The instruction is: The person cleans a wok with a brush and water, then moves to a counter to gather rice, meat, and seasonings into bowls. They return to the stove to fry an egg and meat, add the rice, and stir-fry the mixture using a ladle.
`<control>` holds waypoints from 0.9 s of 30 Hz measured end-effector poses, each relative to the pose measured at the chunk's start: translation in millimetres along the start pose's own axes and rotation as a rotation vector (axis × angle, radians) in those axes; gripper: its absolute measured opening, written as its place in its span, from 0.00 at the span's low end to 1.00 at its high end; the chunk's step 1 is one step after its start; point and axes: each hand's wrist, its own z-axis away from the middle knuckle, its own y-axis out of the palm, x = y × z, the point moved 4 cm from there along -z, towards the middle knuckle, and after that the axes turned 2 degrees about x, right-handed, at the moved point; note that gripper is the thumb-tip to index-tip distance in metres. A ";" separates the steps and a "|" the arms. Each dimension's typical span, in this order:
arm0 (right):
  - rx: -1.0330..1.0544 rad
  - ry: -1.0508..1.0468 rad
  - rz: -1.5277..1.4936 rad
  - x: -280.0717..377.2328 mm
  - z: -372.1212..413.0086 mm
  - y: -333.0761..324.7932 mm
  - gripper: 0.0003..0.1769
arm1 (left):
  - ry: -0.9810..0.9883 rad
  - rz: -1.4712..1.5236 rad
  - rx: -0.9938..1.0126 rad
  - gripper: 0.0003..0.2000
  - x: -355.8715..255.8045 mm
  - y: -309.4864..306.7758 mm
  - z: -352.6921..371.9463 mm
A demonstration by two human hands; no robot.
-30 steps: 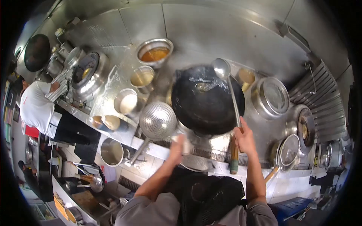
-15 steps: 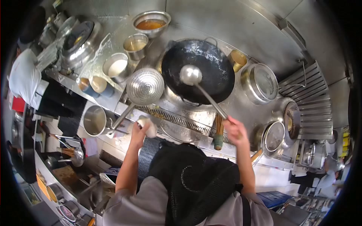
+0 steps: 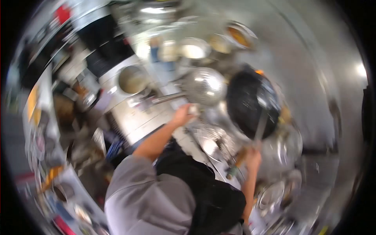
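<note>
In the head view the whole picture is smearing, because the camera is swinging hard to the left compared with half a second ago. The stove line that was lying almost level is now running on a slant, and the wok is sitting right of the middle instead of near the top centre. The right hand is reaching up just below the wok's near rim. Its fingers are wrapped shut round the long handle of the ladle, whose bowl is resting inside the dark wok. A moment ago that bowl was nearer the wok's left side, so the ladle is shifting across the pan while the grip is staying the same. The left hand is stretching out just below the strainer, which is lying immediately left of the wok as before. A pale patch is showing at the fingertips, but the blur is hiding whether those fingers are closed on anything, so I cannot tell. A wooden handle is lying on the stove edge just beside the right hand. Farther left a steel pot is standing, and several bowls are lining up behind the strainer. Judging by this, the work is staying at the wok, and only the head is turning away.
</note>
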 end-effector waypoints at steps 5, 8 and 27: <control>-0.112 -0.099 0.403 -89.3 63.2 -65.4 0.35 | -0.168 -0.074 -0.134 0.34 -10.8 -16.1 29.6; 0.075 0.095 -0.044 -130.8 57.7 -89.1 0.30 | -0.147 -0.050 -0.374 0.37 6.7 -37.6 75.6; 2.191 0.543 -0.942 369.2 184.3 294.7 0.16 | -1.098 -0.024 -2.462 0.19 70.1 -207.4 720.0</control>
